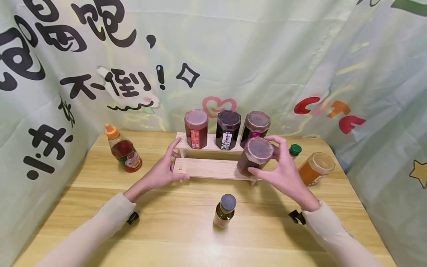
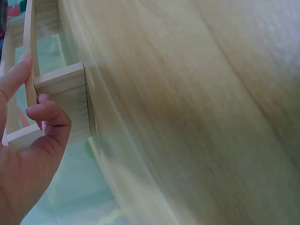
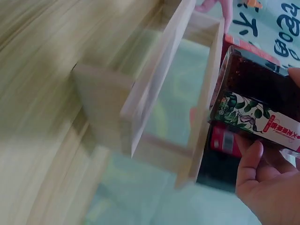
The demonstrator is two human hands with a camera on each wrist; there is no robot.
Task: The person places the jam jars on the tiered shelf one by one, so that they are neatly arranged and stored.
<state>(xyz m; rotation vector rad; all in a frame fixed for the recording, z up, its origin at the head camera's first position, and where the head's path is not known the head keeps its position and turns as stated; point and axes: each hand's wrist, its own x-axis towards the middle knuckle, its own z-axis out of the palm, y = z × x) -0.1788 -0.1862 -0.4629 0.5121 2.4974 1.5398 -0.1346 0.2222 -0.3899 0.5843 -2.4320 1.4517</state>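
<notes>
A two-step wooden rack stands on the table. My left hand grips the left end of its lower step; in the left wrist view, the curled fingers lie against the wood. My right hand holds a dark jar with a pale lid by its sides, over the right end of the lower step. The right wrist view shows this jar's leafy label; whether its base touches the step I cannot tell. On the upper step stand a red jar, a dark purple jar and another dark jar, partly hidden.
A squeeze bottle with an orange cap stands left of the rack. In front is a small dark-capped bottle. To the right are an orange jar and a green-capped bottle, mostly hidden. Printed curtains hang behind the table.
</notes>
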